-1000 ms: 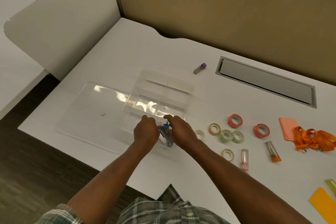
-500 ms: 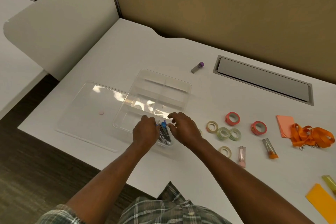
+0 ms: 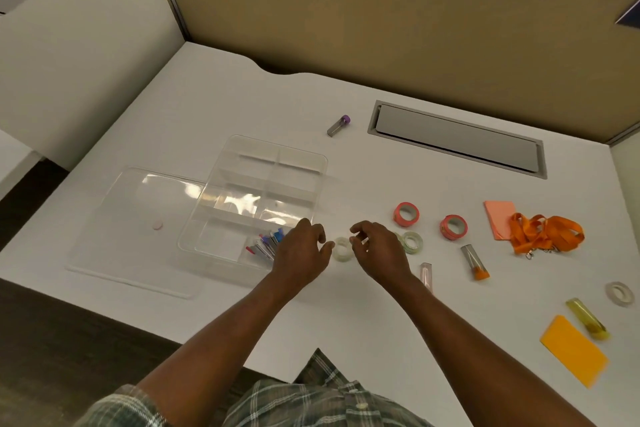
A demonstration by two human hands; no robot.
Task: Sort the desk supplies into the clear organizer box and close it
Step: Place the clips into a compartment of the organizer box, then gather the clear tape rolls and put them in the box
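Clear tape roll [image 3: 343,249] next, just right of the organizer box [image 3: 221,180].
I hover my left hand [image 3: 302,251] and right hand [image 3: 377,252] either side of it on the surface [image 3: 214,104], fingers loosely curled, holding nothing; next I pinch it and carry it to a free compartment.

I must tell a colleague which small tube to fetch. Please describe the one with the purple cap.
Start at the grey hatch set into the desk. Just left of it, beyond the clear box, lies a small tube alone. Only its cap is purple, and it lies far from the others.
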